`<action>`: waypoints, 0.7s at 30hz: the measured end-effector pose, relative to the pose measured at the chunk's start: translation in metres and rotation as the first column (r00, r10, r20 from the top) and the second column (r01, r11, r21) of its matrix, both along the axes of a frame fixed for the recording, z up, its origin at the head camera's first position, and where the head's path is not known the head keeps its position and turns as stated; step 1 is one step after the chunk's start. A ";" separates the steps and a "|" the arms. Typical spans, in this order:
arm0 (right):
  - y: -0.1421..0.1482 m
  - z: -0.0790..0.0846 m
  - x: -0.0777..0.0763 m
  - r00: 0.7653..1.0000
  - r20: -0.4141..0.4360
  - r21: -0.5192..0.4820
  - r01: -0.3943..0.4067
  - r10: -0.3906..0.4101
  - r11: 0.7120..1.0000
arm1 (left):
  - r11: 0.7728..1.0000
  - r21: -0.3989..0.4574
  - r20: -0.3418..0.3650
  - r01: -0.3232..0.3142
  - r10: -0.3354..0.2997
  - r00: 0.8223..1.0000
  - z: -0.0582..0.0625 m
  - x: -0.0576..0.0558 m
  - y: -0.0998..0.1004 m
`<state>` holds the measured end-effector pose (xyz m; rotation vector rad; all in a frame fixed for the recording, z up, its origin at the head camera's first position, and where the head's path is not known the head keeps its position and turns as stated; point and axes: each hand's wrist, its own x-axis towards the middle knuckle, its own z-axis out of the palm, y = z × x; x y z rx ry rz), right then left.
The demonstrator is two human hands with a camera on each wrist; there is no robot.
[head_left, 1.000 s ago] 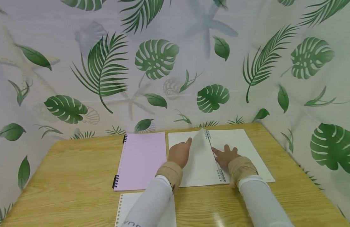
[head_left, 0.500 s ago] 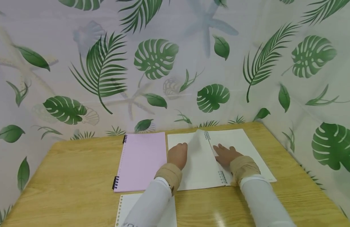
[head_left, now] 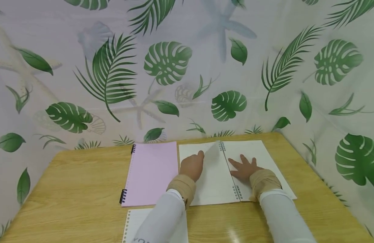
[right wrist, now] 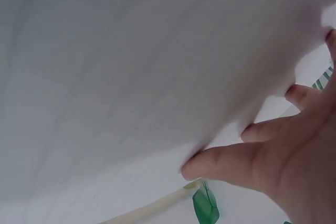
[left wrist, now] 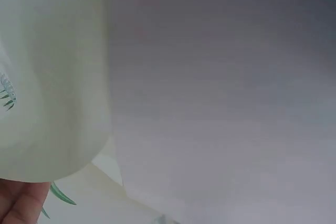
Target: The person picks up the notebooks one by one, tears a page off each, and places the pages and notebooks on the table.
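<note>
A white spiral notebook (head_left: 267, 158) lies spread on the table, with silver rings (head_left: 236, 191) down its middle. My left hand (head_left: 192, 167) is over its left half, pinching the edge of a curved, lifted page (left wrist: 63, 103); the fingertips show at the lower left of the left wrist view. Spread fingers of my right hand (head_left: 243, 167) rest on the right half, beside the ring spine. In the right wrist view those fingertips (right wrist: 195, 167) touch the white paper. How many pages the left hand holds is hidden.
Left of the notebook lies a pink-covered notebook (head_left: 153, 175) with black rings. A loose white sheet (head_left: 138, 219) with punched holes sits at the near edge, partly under the left sleeve. The wooden table (head_left: 80, 189) meets a leaf-patterned cloth (head_left: 187, 67) at back and sides.
The right hand's fingers have spread wider on the right half. The left hand shifted slightly right, and the lifted page's raised far corner now looks lower.
</note>
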<state>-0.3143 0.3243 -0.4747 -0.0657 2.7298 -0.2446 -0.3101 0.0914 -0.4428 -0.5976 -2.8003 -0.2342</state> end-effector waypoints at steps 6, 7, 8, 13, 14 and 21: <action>-0.001 -0.006 -0.011 0.999 -0.034 0.015 0.043 -0.042 0.999 | 0.964 -0.248 -0.031 0.094 -0.105 0.994 0.005 0.006 -0.002; -0.001 -0.007 -0.012 0.998 -0.040 0.023 0.050 -0.049 0.998 | 0.958 -0.263 -0.022 0.112 -0.122 0.992 0.006 0.007 -0.002; -0.001 -0.008 -0.014 0.997 -0.051 0.031 0.059 -0.057 0.998 | 0.955 -0.271 -0.011 0.123 -0.131 0.991 0.007 0.007 -0.002; -0.005 -0.009 -0.019 0.995 -0.095 0.197 0.025 -0.007 0.980 | 0.973 -0.213 0.022 0.092 -0.089 0.996 0.000 0.008 -0.001; -0.007 -0.009 -0.019 0.995 -0.097 0.253 -0.001 0.026 0.967 | 0.978 -0.195 0.026 0.079 -0.075 0.997 -0.002 0.007 -0.001; -0.019 -0.005 -0.019 0.995 -0.073 0.346 -0.037 0.066 0.938 | 0.988 -0.148 0.025 0.034 -0.030 0.999 -0.008 0.008 -0.008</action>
